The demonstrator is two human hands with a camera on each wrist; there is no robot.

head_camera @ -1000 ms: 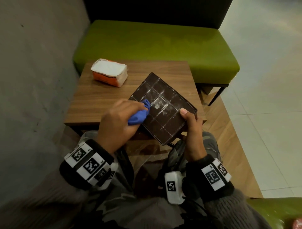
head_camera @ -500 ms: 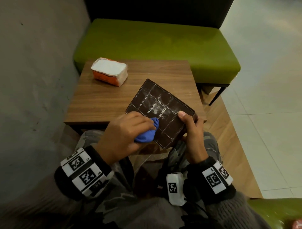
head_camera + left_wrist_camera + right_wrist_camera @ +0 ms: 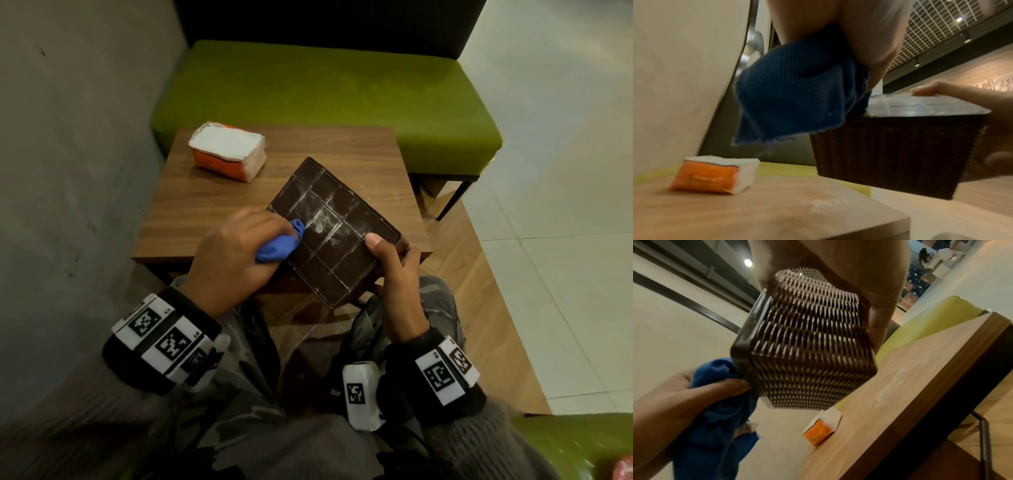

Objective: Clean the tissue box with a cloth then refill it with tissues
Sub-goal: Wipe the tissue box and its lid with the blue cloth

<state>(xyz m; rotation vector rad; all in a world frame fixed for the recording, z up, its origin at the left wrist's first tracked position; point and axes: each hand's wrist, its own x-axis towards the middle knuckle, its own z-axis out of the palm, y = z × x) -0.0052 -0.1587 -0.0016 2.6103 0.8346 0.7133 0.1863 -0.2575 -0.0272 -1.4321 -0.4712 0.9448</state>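
A dark brown woven tissue box is held in the air over the near table edge, its dusty gridded underside turned up. My right hand grips its near right corner, thumb on top. My left hand holds a bunched blue cloth and presses it against the box's left edge. An orange and white tissue pack lies on the far left of the wooden table.
A green padded bench stands behind the table, with a grey wall to the left. White dust specks lie on the table's right side. Tiled floor opens to the right.
The left hand with the cloth has slid from the box's near part back up to its left edge. The box has been lifted and shifted slightly away from me.
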